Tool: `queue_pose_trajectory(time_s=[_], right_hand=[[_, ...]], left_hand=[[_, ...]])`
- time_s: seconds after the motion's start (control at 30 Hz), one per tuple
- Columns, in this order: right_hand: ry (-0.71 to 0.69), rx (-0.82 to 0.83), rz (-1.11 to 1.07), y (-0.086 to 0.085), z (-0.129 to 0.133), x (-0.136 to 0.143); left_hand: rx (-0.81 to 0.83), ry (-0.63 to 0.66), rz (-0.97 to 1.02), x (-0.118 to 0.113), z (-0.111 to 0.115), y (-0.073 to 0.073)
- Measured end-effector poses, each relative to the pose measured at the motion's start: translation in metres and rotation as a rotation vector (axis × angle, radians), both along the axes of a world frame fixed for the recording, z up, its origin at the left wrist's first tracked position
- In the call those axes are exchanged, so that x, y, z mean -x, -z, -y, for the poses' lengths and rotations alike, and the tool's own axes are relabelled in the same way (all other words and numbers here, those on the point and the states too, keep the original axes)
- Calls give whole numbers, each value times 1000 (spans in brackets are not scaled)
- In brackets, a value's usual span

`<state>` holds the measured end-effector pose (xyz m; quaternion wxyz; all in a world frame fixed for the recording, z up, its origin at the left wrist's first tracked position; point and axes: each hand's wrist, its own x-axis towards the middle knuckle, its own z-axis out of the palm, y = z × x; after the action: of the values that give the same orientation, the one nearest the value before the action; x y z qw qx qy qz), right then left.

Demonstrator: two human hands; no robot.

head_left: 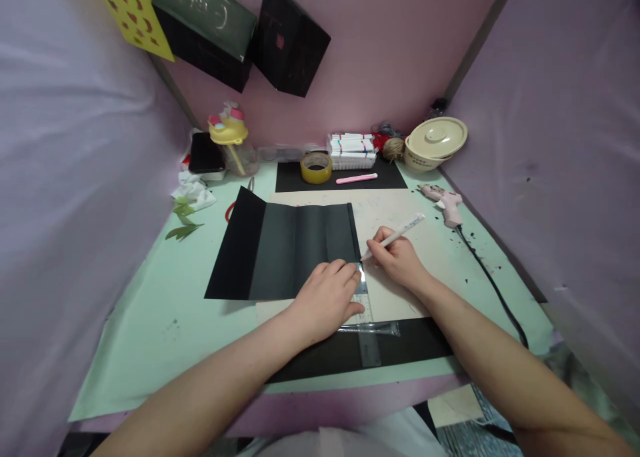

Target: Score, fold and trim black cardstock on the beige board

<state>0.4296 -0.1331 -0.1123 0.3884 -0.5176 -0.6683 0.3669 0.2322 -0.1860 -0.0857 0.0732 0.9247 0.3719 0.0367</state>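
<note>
My right hand (395, 257) grips a white pen (407, 227), its tip at the right edge of a black folded sheet of card (280, 237). The card has several upright creases and its left panel is angled up. My left hand (330, 297) lies flat with fingers stretched out, pressing on the card's lower right part and on a clear ruler (370, 354). Under the hand, part of the ruler is hidden. A strip of clear plastic (383, 328) crosses the ruler. Beneath them is a pale board (400, 297) on a black sheet (320, 364).
Behind the card stand a roll of yellow tape (316, 179), a pink craft knife (357, 178) and a box of markers (353, 162). A glue gun (447, 204) with its cord lies right, near a lidded bowl (430, 157). Red-handled scissors (230, 210) are partly hidden at left.
</note>
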Motion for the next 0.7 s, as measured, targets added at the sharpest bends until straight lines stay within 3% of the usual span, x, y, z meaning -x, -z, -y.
queue_pose_trajectory(time_s=[0.7], right_hand=[[-49, 3, 65, -1, -1, 1]], left_hand=[[-2, -13, -5, 0, 0, 1]])
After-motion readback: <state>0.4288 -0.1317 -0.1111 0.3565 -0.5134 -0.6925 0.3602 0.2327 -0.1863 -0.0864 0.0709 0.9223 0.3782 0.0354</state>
